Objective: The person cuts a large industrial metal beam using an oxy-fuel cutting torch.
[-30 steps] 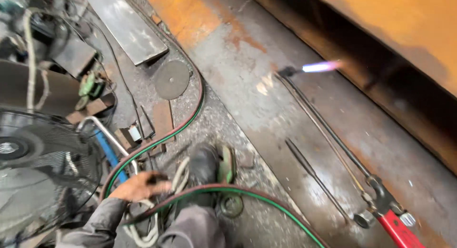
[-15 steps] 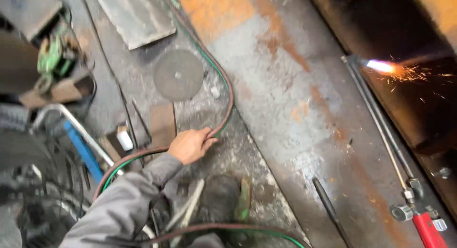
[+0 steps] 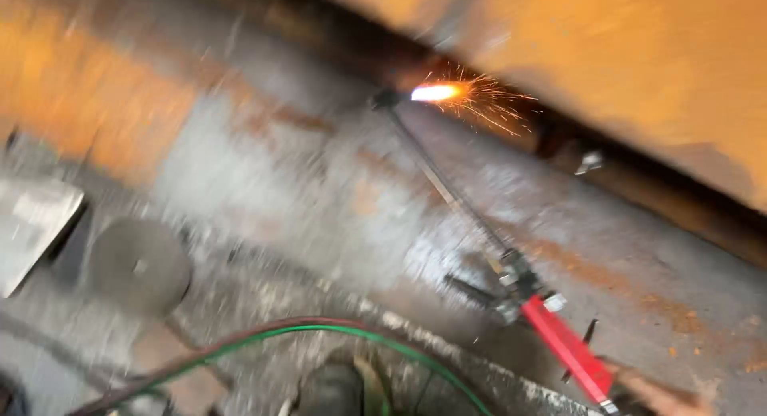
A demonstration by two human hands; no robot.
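The view is motion-blurred. A long cutting torch point(image 3: 471, 216) with a red handle point(image 3: 569, 348) reaches across the steel floor. Its lit tip point(image 3: 435, 91) throws orange sparks against the dark edge under an orange-painted steel wall point(image 3: 607, 57). My right hand point(image 3: 659, 396) shows only partly at the bottom right corner, closed on the rear end of the red handle. My left hand is out of view. A green hose point(image 3: 375, 340) and a red hose point(image 3: 232, 348) curve along the bottom of the view.
A round grey disc point(image 3: 140, 264) lies on the floor at the left, beside a flat metal plate point(image 3: 32, 224). My dark boot point(image 3: 331, 388) stands at the bottom centre. The rusty steel floor point(image 3: 304, 184) spreads across the middle.
The view has swung up and right and blurred. My left hand, which was on the hoses, has left the view. The torch keeps sparking at the dark edge.
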